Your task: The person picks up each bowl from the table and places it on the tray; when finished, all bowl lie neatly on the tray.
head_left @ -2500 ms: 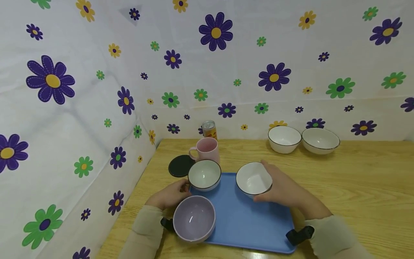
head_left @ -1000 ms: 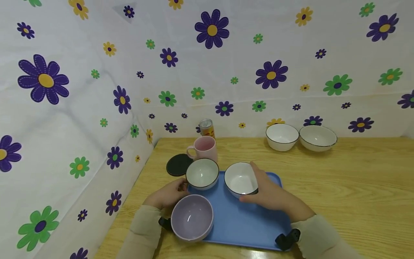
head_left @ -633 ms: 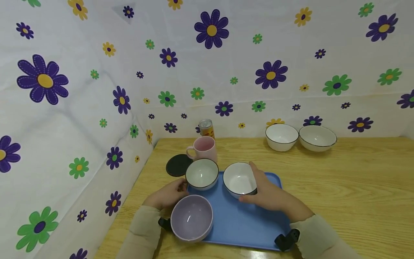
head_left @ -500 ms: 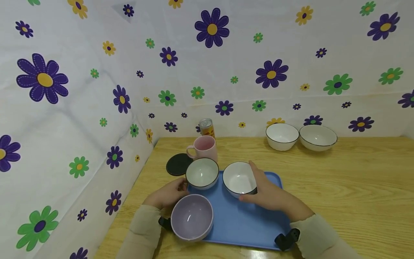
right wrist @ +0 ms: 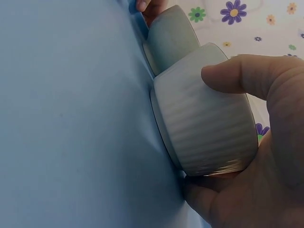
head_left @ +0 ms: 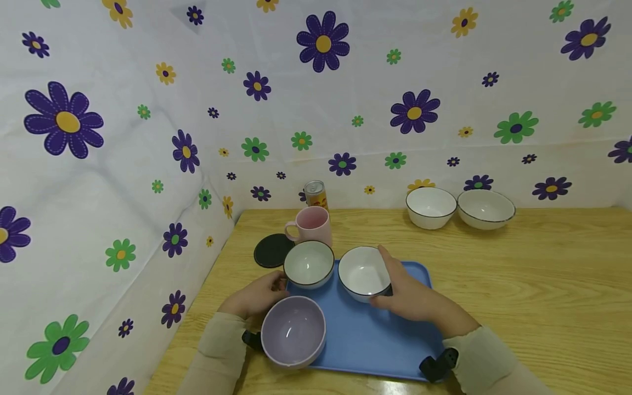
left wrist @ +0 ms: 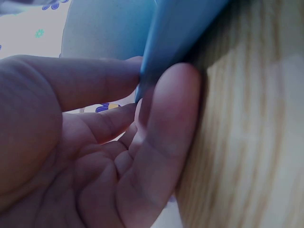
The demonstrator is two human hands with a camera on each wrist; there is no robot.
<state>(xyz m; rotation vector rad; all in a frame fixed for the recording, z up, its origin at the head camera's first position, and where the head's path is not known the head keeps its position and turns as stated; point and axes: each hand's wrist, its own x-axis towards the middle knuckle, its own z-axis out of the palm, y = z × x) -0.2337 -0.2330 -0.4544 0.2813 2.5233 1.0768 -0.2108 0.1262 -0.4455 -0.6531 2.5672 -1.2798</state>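
My left hand point(head_left: 259, 295) pinches the left edge of the blue tray point(head_left: 375, 345), between two bowls. In the left wrist view its fingers point(left wrist: 173, 104) lie against the tray's rim, close to the wood. My right hand point(head_left: 410, 291) holds a white bowl with a dark rim point(head_left: 362, 269), which stands upright on the tray's back part. The right wrist view shows the thumb point(right wrist: 228, 76) on one side of its ribbed wall and fingers on the other. Left of it, a pale bowl point(head_left: 308, 263) stands at the tray's back left corner. A purple bowl point(head_left: 293, 332) sits at the front left corner.
Behind the tray stand a pink mug point(head_left: 316, 230), a drink can point(head_left: 316, 195) and a dark round coaster point(head_left: 273, 250). Two more white bowls, one deeper point(head_left: 431, 211) and one wider point(head_left: 486, 211), stand near the back wall. A flowered cloth point(head_left: 276, 49) covers the walls.
My right hand has moved the white bowl left across the tray, nearer the pale bowl. In the last half second its thumb has shifted slightly right. The left hand has stayed at the tray's edge.
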